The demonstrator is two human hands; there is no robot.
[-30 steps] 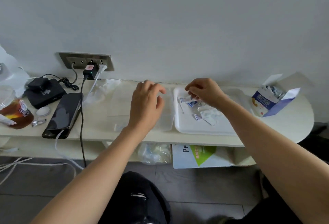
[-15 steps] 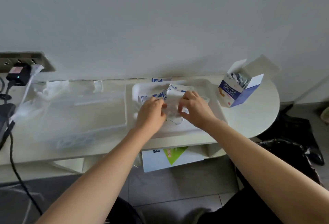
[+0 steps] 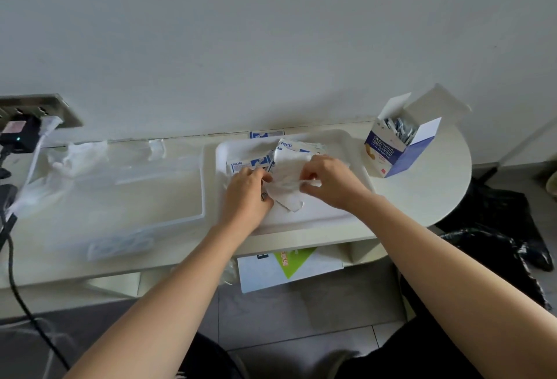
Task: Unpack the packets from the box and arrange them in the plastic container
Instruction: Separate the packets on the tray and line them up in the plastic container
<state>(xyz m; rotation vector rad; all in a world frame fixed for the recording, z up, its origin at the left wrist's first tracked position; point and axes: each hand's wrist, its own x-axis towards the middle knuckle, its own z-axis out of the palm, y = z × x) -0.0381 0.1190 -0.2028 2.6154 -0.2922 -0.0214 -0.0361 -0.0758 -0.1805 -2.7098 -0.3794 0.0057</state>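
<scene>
Lying over the white tray (image 3: 328,211), the bunch of packets (image 3: 286,173) was gripped from both sides by the curled fingers of the left hand (image 3: 245,194) and right hand (image 3: 331,179). The plastic container (image 3: 203,191) was set just leftward, nearer the left hand, and the box (image 3: 388,149) rightward.

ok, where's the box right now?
Head view, far right of the table: the opened box stands near the wall, just right of the white tray.
</scene>
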